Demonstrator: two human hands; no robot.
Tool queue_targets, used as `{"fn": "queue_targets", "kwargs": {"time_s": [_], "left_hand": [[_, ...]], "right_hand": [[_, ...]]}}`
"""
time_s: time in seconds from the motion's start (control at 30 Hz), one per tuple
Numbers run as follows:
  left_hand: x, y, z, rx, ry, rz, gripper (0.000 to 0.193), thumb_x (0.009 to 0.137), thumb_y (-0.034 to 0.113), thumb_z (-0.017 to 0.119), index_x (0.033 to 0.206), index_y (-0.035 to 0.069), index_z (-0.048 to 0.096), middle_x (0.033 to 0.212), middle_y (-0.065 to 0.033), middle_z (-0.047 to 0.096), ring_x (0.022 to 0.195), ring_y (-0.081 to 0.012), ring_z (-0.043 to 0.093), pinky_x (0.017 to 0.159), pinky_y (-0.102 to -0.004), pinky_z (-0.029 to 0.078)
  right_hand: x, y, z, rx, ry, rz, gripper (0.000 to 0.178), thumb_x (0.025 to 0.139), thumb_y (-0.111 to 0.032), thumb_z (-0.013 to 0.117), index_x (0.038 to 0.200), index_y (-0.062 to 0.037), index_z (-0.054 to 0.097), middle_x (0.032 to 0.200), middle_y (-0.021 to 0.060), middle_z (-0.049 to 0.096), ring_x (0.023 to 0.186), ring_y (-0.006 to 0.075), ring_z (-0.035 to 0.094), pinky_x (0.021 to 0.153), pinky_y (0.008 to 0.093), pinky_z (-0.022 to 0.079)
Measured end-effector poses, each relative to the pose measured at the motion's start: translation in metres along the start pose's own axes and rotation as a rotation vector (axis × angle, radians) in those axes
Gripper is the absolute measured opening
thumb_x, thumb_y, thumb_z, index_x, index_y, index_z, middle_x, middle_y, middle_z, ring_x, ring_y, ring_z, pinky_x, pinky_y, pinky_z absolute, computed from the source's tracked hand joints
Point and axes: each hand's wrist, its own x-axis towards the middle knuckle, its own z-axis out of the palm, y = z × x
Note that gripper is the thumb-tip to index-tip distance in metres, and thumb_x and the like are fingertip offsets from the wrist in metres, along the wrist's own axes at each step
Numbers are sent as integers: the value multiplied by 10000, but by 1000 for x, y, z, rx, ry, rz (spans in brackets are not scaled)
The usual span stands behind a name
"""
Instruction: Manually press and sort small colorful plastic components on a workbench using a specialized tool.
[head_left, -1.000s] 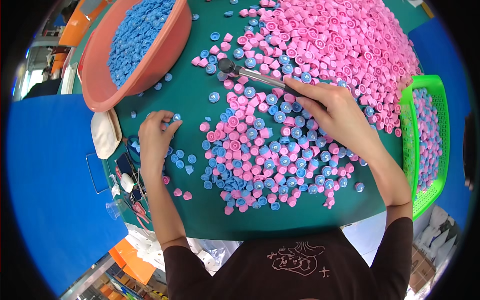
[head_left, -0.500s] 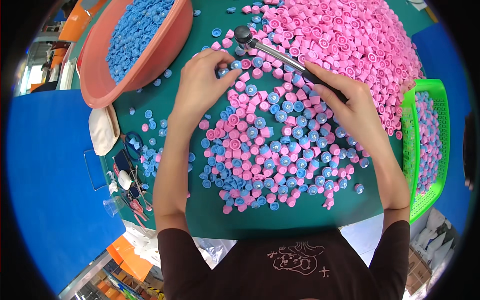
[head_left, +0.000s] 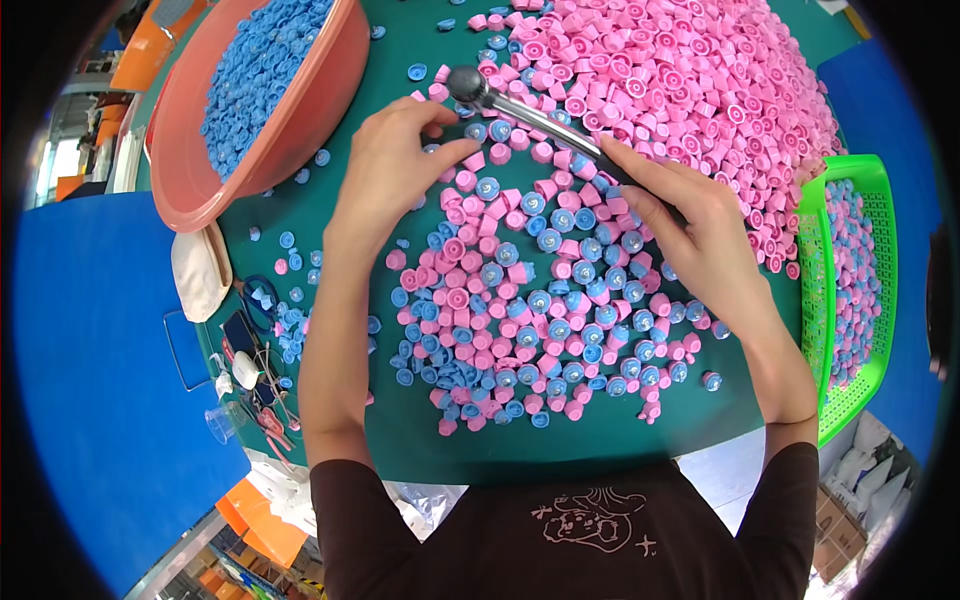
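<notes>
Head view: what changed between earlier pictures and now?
The left hand moved forward and right, near the hammer; whether it holds the adjacent blue piece is unclear. The hammer's head shifted forward. The right hand still grips its handle; basin and green basket stayed.

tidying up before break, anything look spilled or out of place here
Yes, mildly: loose blue caps are scattered beside the tools at left, while others sit piled in the basin. The clear cup near the tools seems tipped, though the lens bends things there.
</notes>
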Motion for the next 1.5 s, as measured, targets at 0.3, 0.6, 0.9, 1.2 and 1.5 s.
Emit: {"fn": "queue_targets", "kwargs": {"time_s": [0.3, 0.6, 0.9, 1.2, 1.5], "left_hand": [[-97, -52, -63, 142, 227, -345, 192, 833, 183, 750, 949, 32, 723, 791, -77, 637, 647, -164, 539, 628, -297, 446], [-159, -89, -41, 322, 304, -158, 148, 878, 118, 694, 995, 37, 734, 999, -102, 655, 924, -255, 621, 828, -346, 482], [-147, -65, -38, 64, 177, -187, 207, 794, 122, 768, 965, 15, 723, 890, -103, 659, 748, -222, 605, 673, -333, 488], [-147, -82, -41, 108, 233, -239, 262, 732, 128, 811, 944, 4, 719, 819, -98, 652, 651, -197, 571, 632, -331, 483], [-97, -20, -30, -84, 196, -84, 248, 784, 124, 781, 1006, 32, 719, 887, -70, 682, 684, -160, 564, 633, -308, 467]], "right_hand": [[-5, -1, 8, -124, 13, -32, 467, 907, -8, 615, 1360, -119, 587, 750, 115, 564, 644, 203, 521, 629, 331, 442], [0, -14, 14, -46, -66, 20, 397, 915, -26, 614, 1303, -106, 633, 781, 141, 635, 662, 168, 559, 649, 325, 463], [-22, -20, -1, -142, -139, 33, 421, 896, -7, 622, 1307, -95, 625, 771, 147, 629, 657, 190, 582, 649, 338, 463], [-28, -16, -9, 52, -37, 186, 424, 923, -14, 620, 1341, -85, 606, 962, 24, 689, 777, 53, 524, 697, 215, 443], [-28, -5, -12, 84, -38, 189, 414, 930, -32, 621, 1342, -66, 597, 1166, 72, 704, 959, 72, 599, 848, 242, 476]]}}
